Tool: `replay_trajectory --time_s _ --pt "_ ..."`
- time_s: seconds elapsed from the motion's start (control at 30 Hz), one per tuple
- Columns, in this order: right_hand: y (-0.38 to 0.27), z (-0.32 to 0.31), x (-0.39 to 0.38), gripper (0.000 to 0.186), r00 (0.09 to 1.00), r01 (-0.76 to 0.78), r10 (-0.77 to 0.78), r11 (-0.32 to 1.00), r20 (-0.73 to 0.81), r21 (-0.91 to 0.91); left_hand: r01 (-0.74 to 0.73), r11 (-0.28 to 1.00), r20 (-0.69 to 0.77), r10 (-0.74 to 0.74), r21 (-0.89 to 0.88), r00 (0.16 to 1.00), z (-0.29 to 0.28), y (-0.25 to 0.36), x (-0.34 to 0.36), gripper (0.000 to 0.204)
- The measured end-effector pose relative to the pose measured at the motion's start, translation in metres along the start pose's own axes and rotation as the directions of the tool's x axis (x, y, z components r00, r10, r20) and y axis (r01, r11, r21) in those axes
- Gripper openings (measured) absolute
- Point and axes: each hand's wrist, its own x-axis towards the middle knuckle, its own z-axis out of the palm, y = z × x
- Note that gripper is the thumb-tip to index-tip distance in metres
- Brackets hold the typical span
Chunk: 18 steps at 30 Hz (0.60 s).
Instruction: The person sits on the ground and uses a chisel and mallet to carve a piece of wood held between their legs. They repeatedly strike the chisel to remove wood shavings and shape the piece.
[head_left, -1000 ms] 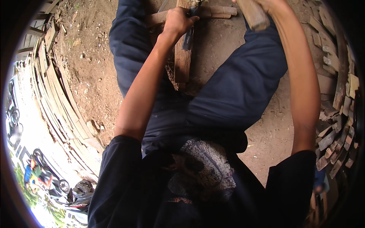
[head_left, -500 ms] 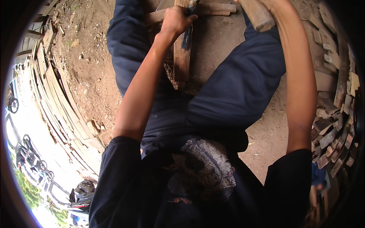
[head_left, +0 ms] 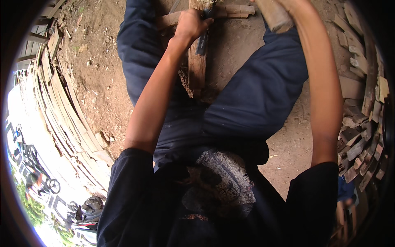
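Observation:
My left hand [head_left: 190, 25] is closed around a narrow black chisel-like tool [head_left: 201, 43], its lower end pointing toward me. It rests over a squared wooden beam [head_left: 196, 70] that lies lengthwise between my legs. Its upper end is cut off by the picture edge. A rounded wooden crosspiece [head_left: 232, 11] runs sideways at the far end of the beam. At the top right, my right hand [head_left: 289, 3] grips a thick, mallet-like piece of wood [head_left: 276, 17], blunt end toward me and slightly blurred. Most of the right fingers are out of view.
Bare earth [head_left: 96, 70] with small chips surrounds my legs. Long boards [head_left: 68, 107] are stacked at the left, and cut wood pieces [head_left: 358, 148] pile up at the right. A parked motorcycle [head_left: 88, 212] shows at the lower left, in bright light.
The thick piece of wood in my right hand has shifted slightly left and upward. My left hand stays almost in place. At the far left, a passing cycle and rider have moved.

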Motion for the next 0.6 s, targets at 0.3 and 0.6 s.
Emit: replay_trajectory --time_s 0.3,0.6 --pt "0.019 -0.004 -0.003 0.028 0.937 -0.192 0.135 0.969 0.322 0.152 -0.010 1.000 0.019 0.010 -0.019 1.000 -0.001 0.011 -0.011 0.035" --pt "0.014 -0.001 -0.020 0.048 0.967 -0.162 0.150 0.986 0.207 0.039 -0.008 1.000 0.008 0.008 -0.021 1.000 0.000 0.003 -0.014 0.036"
